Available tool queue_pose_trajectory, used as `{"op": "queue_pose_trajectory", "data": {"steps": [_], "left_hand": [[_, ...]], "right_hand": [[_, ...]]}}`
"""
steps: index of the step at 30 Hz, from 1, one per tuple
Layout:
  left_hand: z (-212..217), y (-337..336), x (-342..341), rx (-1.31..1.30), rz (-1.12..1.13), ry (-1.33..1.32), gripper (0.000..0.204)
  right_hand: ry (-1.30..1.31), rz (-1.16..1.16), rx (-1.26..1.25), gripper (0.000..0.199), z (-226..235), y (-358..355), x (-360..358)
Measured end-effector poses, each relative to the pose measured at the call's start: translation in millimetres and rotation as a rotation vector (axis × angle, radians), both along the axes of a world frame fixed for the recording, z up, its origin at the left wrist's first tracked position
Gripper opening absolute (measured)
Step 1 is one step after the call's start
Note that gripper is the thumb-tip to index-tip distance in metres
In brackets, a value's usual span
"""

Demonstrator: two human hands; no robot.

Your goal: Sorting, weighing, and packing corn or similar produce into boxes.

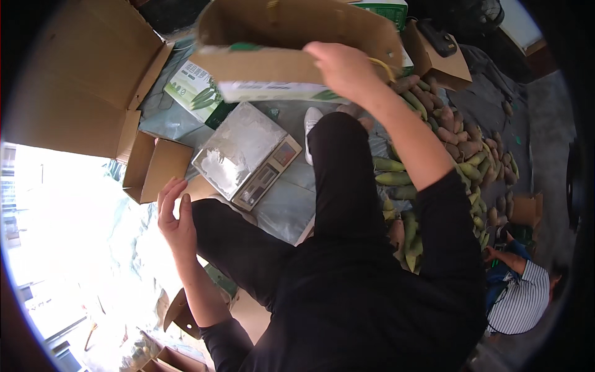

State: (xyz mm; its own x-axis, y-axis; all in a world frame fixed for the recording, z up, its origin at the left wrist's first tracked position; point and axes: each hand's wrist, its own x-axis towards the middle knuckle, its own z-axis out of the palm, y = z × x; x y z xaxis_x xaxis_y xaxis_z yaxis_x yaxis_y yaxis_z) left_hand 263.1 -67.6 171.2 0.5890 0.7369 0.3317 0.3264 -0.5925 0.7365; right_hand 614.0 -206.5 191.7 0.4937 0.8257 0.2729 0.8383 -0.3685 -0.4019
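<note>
My right hand [344,69] is closed over the near rim of an open cardboard box [260,65], brown inside with a white and green printed outer side. The box is tilted toward me, and a yellow cord handle [383,67] loops beside my wrist. Under and in front of it, a flat weighing scale [232,149] with a scuffed metal platform rests on the plastic-covered floor. My left hand [175,214] hangs over my left knee, fingers apart, holding nothing.
Long green radishes [393,178] and reddish-brown tubers [447,118] lie heaped on the right. Left of the scale stand a small open carton [167,162], a printed green-and-white box [195,93] and a large cardboard panel [62,80]. A person in a striped shirt [520,301] is at lower right.
</note>
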Motion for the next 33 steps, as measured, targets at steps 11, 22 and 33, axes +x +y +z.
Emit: {"op": "queue_pose_trajectory", "data": {"steps": [11,22,33], "left_hand": [[-5.7,-9.9,-0.1,-0.019,-0.057,0.082,0.020],[-12.5,-12.3,13.6,-0.091,-0.251,0.319,0.034],[-6.7,-12.9,31.6,-0.067,-0.318,0.517,0.041]], "right_hand": [[-0.228,0.452,-0.209,0.015,-124.6,107.8,-116.4],[-0.035,0.358,-0.049,0.011,-123.2,82.0,-134.4],[-0.070,-0.107,0.413,0.019,-46.5,-83.0,13.4]]}}
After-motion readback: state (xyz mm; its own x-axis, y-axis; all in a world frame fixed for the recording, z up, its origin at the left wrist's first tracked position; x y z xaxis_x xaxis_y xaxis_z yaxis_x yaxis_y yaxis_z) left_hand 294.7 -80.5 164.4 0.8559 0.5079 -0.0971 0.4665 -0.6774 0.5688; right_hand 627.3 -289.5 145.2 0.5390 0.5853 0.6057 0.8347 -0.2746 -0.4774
